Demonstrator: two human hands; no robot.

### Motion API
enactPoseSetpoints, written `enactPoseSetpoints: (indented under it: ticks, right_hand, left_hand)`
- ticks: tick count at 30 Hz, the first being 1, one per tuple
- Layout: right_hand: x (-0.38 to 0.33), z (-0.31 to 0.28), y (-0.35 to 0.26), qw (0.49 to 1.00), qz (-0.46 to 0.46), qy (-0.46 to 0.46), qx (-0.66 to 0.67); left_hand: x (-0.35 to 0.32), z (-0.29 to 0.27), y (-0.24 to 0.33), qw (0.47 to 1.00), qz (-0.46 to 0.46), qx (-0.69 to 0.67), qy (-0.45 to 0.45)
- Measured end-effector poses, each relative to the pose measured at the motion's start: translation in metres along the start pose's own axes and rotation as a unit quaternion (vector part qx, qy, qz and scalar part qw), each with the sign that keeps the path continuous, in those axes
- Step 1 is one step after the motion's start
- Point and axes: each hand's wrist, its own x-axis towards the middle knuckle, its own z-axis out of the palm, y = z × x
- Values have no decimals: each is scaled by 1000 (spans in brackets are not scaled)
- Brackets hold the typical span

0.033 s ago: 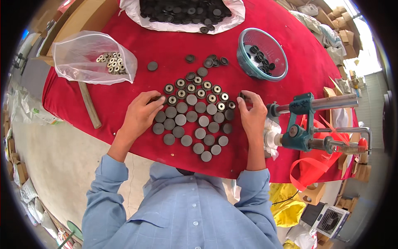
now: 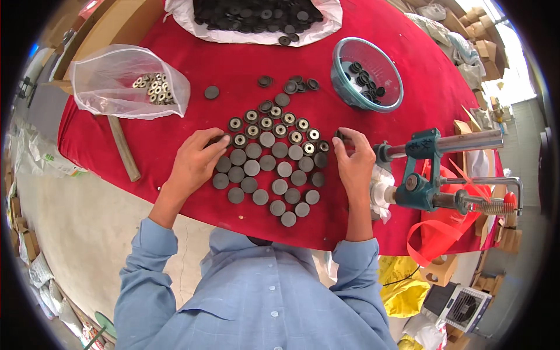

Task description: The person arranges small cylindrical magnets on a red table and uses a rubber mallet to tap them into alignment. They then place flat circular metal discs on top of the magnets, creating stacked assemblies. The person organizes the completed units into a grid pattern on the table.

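Observation:
My left hand [image 2: 197,158] is at the left edge of a cluster of round caps, its thumb and fingers closed on a dark round cap [image 2: 226,139] that is partly hidden. On the cluster's other side, my right hand [image 2: 357,156] has a dark cap [image 2: 340,135] between thumb and fingers, mostly covered. Between them lie several plain grey caps [image 2: 252,168], flat side up. Beyond these, several black caps hold metal rings [image 2: 276,111] with a hole in the middle. A few loose black caps [image 2: 290,87] lie farther off on the red cloth [image 2: 233,64].
A teal basket [image 2: 396,105] holding black caps stands back right. At back left, a clear bag [image 2: 99,87] contains metal rings, with a wooden handle [image 2: 123,149] below it. A white sack [image 2: 332,26] of black caps lies far back. A green hand press [image 2: 424,169] stands right.

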Motion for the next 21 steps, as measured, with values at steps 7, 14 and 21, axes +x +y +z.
enactPoseSetpoints:
  ticks: [7, 14, 21]
  right_hand:
    - [-28, -2, -5, 999, 2, -22, 25]
    - [-24, 14, 7, 993, -87, -26, -75]
    - [-31, 10, 10, 979, -141, -60, -134]
  left_hand:
    - [-12, -4, -1, 990, 87, 111, -12]
    - [-12, -2, -2, 989, 90, 116, -17]
    - [-14, 1, -3, 992, 77, 100, -7]
